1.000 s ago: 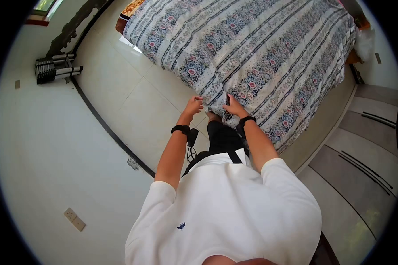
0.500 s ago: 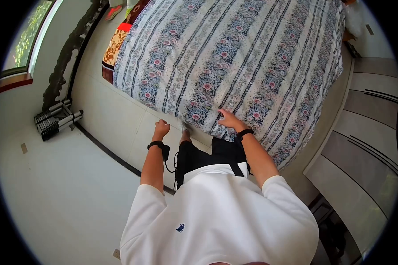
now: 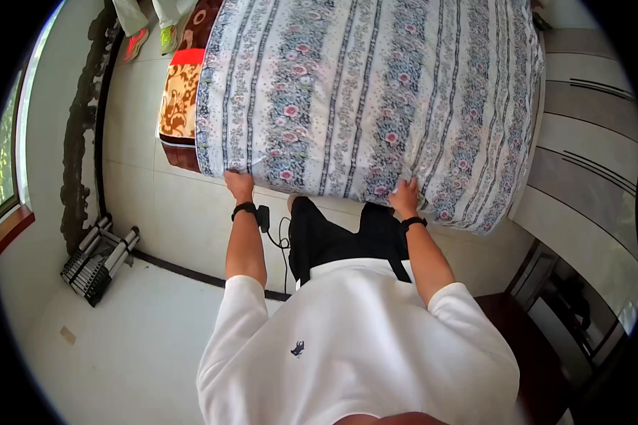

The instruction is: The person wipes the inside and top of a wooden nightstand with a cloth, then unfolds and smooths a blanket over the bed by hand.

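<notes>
A floral quilt [image 3: 347,106] with blue-grey stripes and pink roses spreads over the bed in front of me. My left hand [image 3: 239,186] is closed on its near edge, close to the left corner. Farther right, my right hand [image 3: 405,199] pinches the same edge, and the fabric puckers at the fingertips. Each wrist wears a black band, and a small black box with a cable [image 3: 264,219] hangs at the left one. Beneath the quilt's left side, a brown and yellow patterned blanket [image 3: 179,106] with a red border sticks out.
Another person's legs and shoes [image 3: 168,39] are at the far left of the bed. A folded metal telescopic ladder [image 3: 101,258] lies by the left wall. Grey drawers and cabinet fronts [image 3: 581,120] line the right side. A window [image 3: 3,163] is at far left.
Both hands have reached the quilt's near edge and closed on it; the left was off it before. The edge now lies straighter across my view. Another person's legs have come into view.
</notes>
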The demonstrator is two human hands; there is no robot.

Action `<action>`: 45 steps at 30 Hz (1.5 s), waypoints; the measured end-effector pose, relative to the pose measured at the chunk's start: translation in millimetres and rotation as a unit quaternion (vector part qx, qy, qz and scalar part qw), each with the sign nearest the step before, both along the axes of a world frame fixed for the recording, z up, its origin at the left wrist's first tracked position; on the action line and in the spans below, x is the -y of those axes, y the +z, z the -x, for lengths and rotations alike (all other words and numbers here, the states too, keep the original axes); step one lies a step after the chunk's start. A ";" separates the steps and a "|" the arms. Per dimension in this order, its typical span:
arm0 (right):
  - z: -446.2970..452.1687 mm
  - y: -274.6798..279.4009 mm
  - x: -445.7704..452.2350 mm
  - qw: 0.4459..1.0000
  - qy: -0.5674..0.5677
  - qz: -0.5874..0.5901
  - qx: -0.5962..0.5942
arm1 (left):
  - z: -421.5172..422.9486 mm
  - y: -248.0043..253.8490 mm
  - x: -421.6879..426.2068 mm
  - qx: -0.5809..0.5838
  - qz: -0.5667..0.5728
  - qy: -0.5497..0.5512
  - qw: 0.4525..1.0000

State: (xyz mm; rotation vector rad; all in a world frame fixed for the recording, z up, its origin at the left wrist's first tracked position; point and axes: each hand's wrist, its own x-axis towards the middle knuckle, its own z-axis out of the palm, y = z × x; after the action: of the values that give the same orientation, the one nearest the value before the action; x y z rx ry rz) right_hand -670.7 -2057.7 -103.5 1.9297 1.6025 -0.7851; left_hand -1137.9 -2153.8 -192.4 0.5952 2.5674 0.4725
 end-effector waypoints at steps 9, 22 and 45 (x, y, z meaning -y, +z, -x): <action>165.4 -21.9 5.1 0.966 0.233 0.108 0.000 | 81.2 -0.2 21.7 0.030 -0.095 0.022 0.995; 198.2 -39.2 5.6 0.972 0.224 -0.026 -0.062 | 99.9 -17.2 36.3 0.240 -0.142 0.056 0.959; 245.1 -21.6 87.0 0.912 0.230 0.125 -0.314 | 181.7 12.0 101.6 0.061 -0.068 -0.013 0.996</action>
State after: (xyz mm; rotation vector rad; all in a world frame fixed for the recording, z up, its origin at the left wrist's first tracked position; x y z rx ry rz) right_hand -915.8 -2144.8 -125.1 1.0885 2.0811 -1.4032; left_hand -1319.5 -2255.4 -180.4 0.6259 2.4237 0.6570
